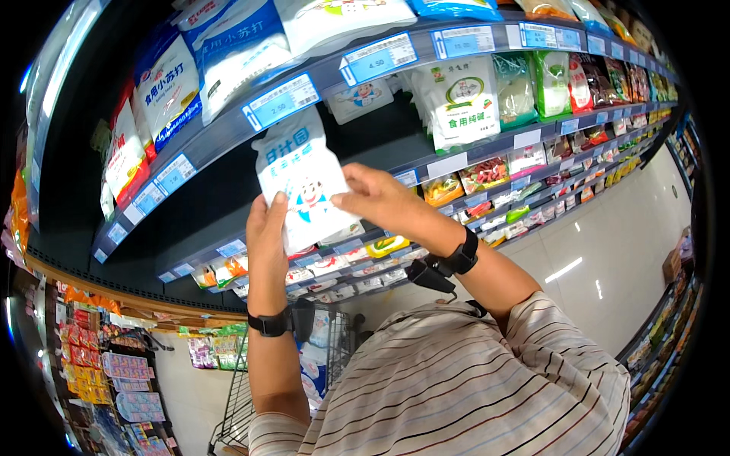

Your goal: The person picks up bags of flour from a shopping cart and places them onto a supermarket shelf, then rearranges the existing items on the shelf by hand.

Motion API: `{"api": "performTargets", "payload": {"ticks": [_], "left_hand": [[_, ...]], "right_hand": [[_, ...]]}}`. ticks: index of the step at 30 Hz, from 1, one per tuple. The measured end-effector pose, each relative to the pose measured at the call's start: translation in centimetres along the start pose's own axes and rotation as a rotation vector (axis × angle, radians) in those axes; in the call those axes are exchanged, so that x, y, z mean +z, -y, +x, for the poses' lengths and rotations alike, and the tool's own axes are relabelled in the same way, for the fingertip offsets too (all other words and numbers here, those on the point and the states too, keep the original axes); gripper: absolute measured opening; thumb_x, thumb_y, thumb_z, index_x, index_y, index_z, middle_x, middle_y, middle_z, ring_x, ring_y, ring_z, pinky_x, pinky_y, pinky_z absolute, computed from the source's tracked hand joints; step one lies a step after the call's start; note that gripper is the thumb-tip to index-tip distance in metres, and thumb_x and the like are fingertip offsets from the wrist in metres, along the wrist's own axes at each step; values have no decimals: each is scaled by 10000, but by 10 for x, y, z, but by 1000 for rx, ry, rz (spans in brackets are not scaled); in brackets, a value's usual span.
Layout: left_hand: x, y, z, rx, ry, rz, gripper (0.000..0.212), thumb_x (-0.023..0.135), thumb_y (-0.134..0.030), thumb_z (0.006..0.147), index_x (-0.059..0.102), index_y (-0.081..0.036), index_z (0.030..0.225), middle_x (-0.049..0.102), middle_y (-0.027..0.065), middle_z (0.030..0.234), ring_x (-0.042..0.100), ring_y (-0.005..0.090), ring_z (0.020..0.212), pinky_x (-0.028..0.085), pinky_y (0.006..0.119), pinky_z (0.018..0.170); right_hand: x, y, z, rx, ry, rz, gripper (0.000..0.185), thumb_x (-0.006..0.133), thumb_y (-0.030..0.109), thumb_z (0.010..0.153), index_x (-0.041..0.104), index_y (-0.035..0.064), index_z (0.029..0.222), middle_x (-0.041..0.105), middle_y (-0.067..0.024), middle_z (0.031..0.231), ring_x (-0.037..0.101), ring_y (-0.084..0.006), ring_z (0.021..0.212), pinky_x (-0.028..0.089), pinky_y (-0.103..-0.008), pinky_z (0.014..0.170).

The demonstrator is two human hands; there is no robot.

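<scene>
A white plastic bag (308, 176) with blue lettering and a printed cartoon chef is held between both hands, in front of a grocery shelf. My left hand (268, 222) grips its lower left edge, thumb on the front. On the opposite side, my right hand (379, 196) pinches the right edge with thumb and fingers. The bag's upper end reaches up to the price-tag strip (279, 108) of the shelf above. Behind it, another chef-printed white bag (362, 101) lies on the dark shelf board.
White bags (465, 102) with green print stand to the right on the same shelf. Baking soda bags (239, 51) fill the shelf above. Below my left forearm is a wire shopping cart (234, 399) holding blue-and-white packages (311, 370). Tiled floor (604, 245) runs along the aisle.
</scene>
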State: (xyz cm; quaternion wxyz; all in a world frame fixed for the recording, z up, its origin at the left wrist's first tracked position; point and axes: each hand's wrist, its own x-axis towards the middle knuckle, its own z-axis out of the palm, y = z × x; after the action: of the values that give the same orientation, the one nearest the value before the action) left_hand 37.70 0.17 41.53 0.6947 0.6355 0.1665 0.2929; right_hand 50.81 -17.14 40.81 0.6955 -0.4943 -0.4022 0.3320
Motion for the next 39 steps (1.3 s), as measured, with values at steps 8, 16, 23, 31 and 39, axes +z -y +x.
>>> {"api": "performTargets", "payload": {"ticks": [8,16,23,31,39], "left_hand": [[26,-6,63,-206,266,134,400,717,-294,919,623,6,1166,675,44,943,562,42,708,389,177,512],[65,4,121,-159,263,311,364,761,-296,882,646,-20,1089,564,-15,803,399,42,564,338,199,456],[83,24,179,-21,240,425,405,782,-376,853,649,-61,1070,582,-9,788,488,62,603,422,227,515],[93,47,211,27,193,397,385,774,-377,858,643,-66,1044,549,-2,773,537,81,659,528,250,617],[92,53,227,93,176,353,387,780,-309,862,634,-50,1110,605,52,880,611,142,748,590,311,709]], "right_hand": [[-60,-5,11,-54,-143,22,337,599,115,939,540,-55,1225,673,-121,1100,635,-142,983,496,-297,865],[-104,-17,35,-160,-419,-428,472,596,164,897,506,-82,1290,628,-304,1120,621,-420,1040,482,-429,916],[-105,-29,28,-348,-506,-891,561,570,172,912,421,-99,1380,472,-318,1372,468,-447,1275,383,-428,1078],[-112,-23,53,-101,-354,-814,622,553,259,917,404,-98,1404,451,-340,1402,439,-454,1317,355,-433,1110],[-115,-39,92,-89,-398,-871,645,585,262,882,410,-68,1408,488,-306,1384,459,-427,1308,384,-428,1098]]}}
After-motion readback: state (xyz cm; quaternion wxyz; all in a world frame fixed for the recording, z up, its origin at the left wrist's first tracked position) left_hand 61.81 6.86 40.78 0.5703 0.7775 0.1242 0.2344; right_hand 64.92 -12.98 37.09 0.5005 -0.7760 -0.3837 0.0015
